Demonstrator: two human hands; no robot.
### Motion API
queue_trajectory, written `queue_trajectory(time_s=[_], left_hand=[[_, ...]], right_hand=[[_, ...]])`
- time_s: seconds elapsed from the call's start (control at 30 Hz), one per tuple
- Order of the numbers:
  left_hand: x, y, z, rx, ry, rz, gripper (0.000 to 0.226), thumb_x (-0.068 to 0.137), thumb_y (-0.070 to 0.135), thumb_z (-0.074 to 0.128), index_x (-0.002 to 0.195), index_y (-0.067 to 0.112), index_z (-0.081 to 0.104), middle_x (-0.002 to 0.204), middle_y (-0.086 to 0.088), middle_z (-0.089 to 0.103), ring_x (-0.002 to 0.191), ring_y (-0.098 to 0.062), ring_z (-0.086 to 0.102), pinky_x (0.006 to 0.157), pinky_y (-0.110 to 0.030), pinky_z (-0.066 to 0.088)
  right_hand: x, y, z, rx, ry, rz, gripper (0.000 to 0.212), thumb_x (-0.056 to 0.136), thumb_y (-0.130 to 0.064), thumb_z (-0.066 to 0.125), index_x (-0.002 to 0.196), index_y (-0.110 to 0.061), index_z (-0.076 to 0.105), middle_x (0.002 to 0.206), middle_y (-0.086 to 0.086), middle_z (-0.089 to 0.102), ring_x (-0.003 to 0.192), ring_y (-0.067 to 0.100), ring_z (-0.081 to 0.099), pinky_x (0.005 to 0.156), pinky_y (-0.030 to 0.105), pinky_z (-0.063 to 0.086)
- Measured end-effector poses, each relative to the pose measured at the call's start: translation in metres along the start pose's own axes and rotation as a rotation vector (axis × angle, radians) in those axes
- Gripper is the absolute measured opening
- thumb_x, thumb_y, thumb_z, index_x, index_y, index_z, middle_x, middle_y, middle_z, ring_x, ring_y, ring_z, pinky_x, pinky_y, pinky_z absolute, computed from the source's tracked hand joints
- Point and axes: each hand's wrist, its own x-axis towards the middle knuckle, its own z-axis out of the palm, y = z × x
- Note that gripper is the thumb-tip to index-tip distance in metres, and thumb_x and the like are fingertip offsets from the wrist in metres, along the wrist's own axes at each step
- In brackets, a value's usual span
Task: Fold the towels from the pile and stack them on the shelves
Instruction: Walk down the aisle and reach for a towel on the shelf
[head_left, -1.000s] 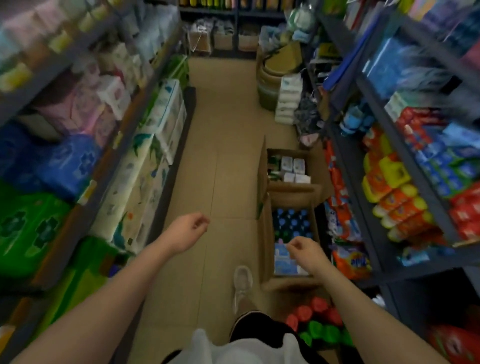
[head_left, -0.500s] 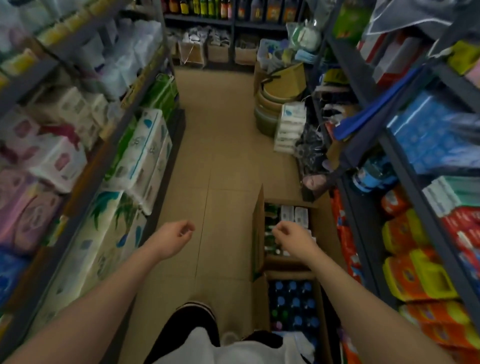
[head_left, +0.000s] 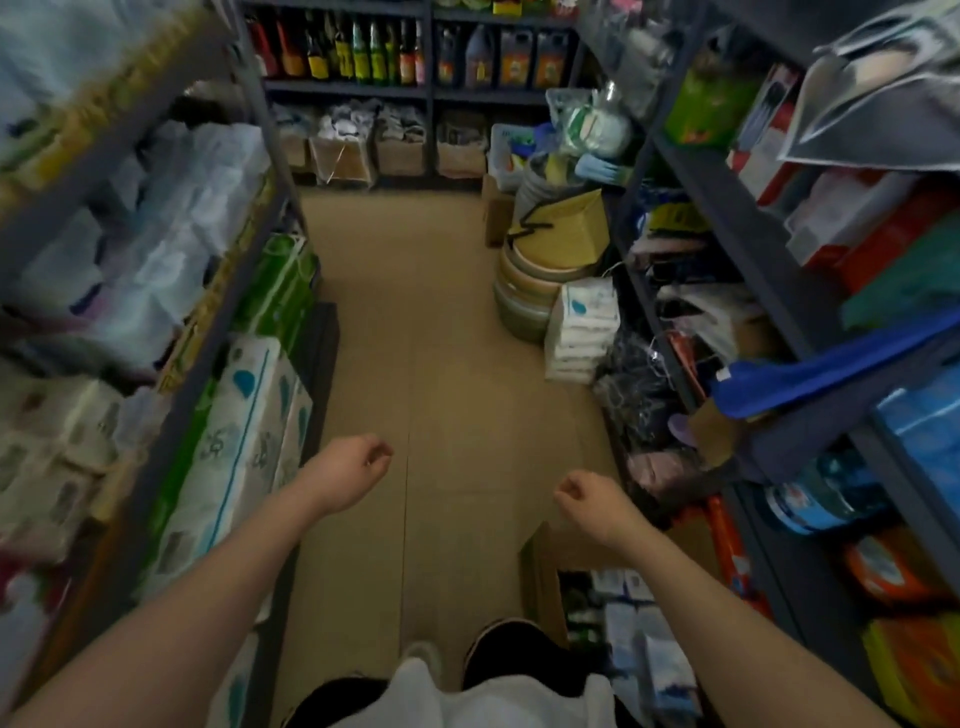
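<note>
I stand in a narrow shop aisle with both arms stretched forward over the tan floor (head_left: 441, 332). My left hand (head_left: 353, 470) hangs with loosely curled fingers and holds nothing. My right hand (head_left: 589, 499) is likewise loosely curled and holds nothing, just above a cardboard box (head_left: 540, 577) at my right foot. No towel pile can be picked out in this view. The shelves (head_left: 727, 208) on the right carry packed goods and dark cloth-like items.
Left shelves (head_left: 171, 364) hold tissue packs (head_left: 244, 441). Stacked basins (head_left: 535, 280) and white packs (head_left: 582, 332) narrow the aisle on the right. Boxes (head_left: 343, 156) and bottles (head_left: 363, 52) line the far shelf. A blue bundle (head_left: 810, 384) juts from the right shelf.
I have walked forward along the aisle; the open boxes slid toward my feet and the far shelf came closer. Both hands stayed loosely curled and holding nothing.
</note>
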Motion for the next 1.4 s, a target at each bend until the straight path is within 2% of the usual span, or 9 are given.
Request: queue_trajectory(time_s=[0.13,0.3,0.5,0.63,0.77,0.9,1.1,1.27,1.4], left_hand=[[0.095,0.033,-0.047,-0.004,0.028,0.146,0.027,0.094,0.023,0.049,0.118,0.013,0.058,0.113,-0.005,0.063,0.094,-0.012,0.056,0.074,-0.018,0.038],[0.221,0.081,-0.091,0.019,0.060,0.283,0.024,0.093,0.019,0.051,0.114,0.010,0.061,0.107,-0.006,0.065,0.096,-0.017,0.059,0.072,-0.017,0.036],[0.362,0.125,-0.130,0.053,-0.008,0.295,0.025,0.094,0.021,0.050,0.115,0.012,0.060,0.109,-0.005,0.065,0.096,-0.017,0.059,0.074,-0.019,0.038],[0.447,0.133,-0.147,0.131,-0.084,0.294,0.027,0.094,0.023,0.048,0.117,0.013,0.058,0.112,-0.005,0.064,0.099,-0.019,0.060,0.079,-0.021,0.040],[0.537,0.143,-0.161,0.230,-0.163,0.304,0.030,0.095,0.024,0.046,0.121,0.012,0.055,0.114,-0.006,0.063,0.100,-0.019,0.059,0.077,-0.020,0.040],[0.629,0.171,-0.184,0.339,-0.212,0.388,0.031,0.096,0.025,0.043,0.123,0.014,0.054,0.117,-0.006,0.062,0.104,-0.020,0.058,0.083,-0.024,0.042],[0.737,0.262,-0.219,0.410,-0.303,0.701,0.018,0.094,0.021,0.046,0.105,0.015,0.060,0.101,-0.007,0.065,0.097,-0.025,0.061,0.078,-0.031,0.045],[0.758,0.376,-0.223,0.373,-0.371,0.995,0.028,0.097,0.024,0.042,0.123,0.018,0.050,0.108,0.000,0.063,0.091,-0.015,0.060,0.077,-0.028,0.047],[0.738,0.468,-0.214,0.278,-0.381,1.270,0.036,0.096,0.024,0.044,0.132,0.020,0.042,0.106,0.005,0.061,0.086,-0.011,0.059,0.073,-0.030,0.049]], right_hand=[[0.077,0.007,-0.038,0.028,0.028,0.095,0.020,0.094,-0.026,0.050,0.097,-0.009,0.060,0.098,0.009,0.064,0.091,0.024,0.059,0.076,0.030,0.046],[0.176,0.017,-0.106,0.065,0.109,0.153,0.022,0.093,-0.024,0.049,0.100,-0.007,0.062,0.100,0.007,0.063,0.094,0.023,0.059,0.080,0.032,0.046],[0.279,0.001,-0.210,0.189,0.174,0.117,0.022,0.093,-0.021,0.048,0.090,-0.005,0.062,0.085,0.007,0.063,0.083,0.024,0.060,0.075,0.033,0.047],[0.333,-0.026,-0.273,0.261,0.282,0.055,0.020,0.093,-0.026,0.048,0.077,-0.017,0.056,0.080,0.002,0.062,0.071,0.015,0.057,0.066,0.028,0.046],[0.383,-0.048,-0.324,0.314,0.381,0.011,0.016,0.093,-0.027,0.050,0.083,-0.018,0.058,0.083,-0.001,0.063,0.078,0.015,0.060,0.071,0.030,0.049],[0.429,-0.065,-0.366,0.330,0.487,0.039,0.016,0.094,-0.030,0.048,0.089,-0.020,0.059,0.084,-0.006,0.063,0.080,0.011,0.060,0.072,0.029,0.049],[0.462,-0.057,-0.407,0.320,0.649,0.247,0.009,0.094,-0.029,0.049,0.093,-0.023,0.056,0.088,-0.001,0.064,0.079,0.015,0.059,0.071,0.031,0.048],[0.440,-0.016,-0.419,0.407,0.751,0.562,0.023,0.094,-0.031,0.049,0.113,-0.017,0.051,0.096,0.006,0.064,0.086,0.023,0.061,0.074,0.033,0.048],[0.398,-0.006,-0.448,0.405,0.933,0.569,0.027,0.092,-0.025,0.054,0.117,-0.014,0.051,0.086,0.003,0.063,0.076,0.016,0.059,0.066,0.024,0.041]])
